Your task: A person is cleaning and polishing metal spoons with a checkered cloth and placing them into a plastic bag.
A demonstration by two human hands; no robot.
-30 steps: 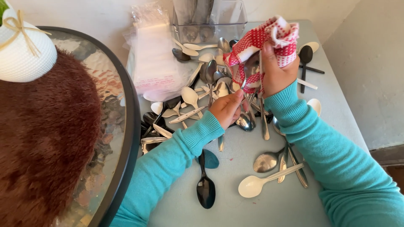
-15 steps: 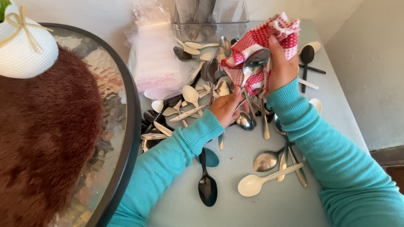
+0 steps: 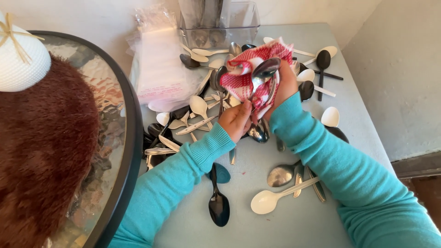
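Our right hand [image 3: 285, 85] is wrapped around a red and white cloth [image 3: 245, 76], pressing it against a metal spoon [image 3: 264, 71] held above the grey table [image 3: 285, 225]. Our left hand [image 3: 236, 120] pinches the spoon's handle from below. Loose spoons [image 3: 197, 115] lie scattered beneath, and a clear container [image 3: 220, 23] stands behind

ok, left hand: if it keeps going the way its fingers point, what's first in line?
Likely the metal spoon wrapped in the red checked cloth; the left hand points up toward it, already close. Depth is unclear.
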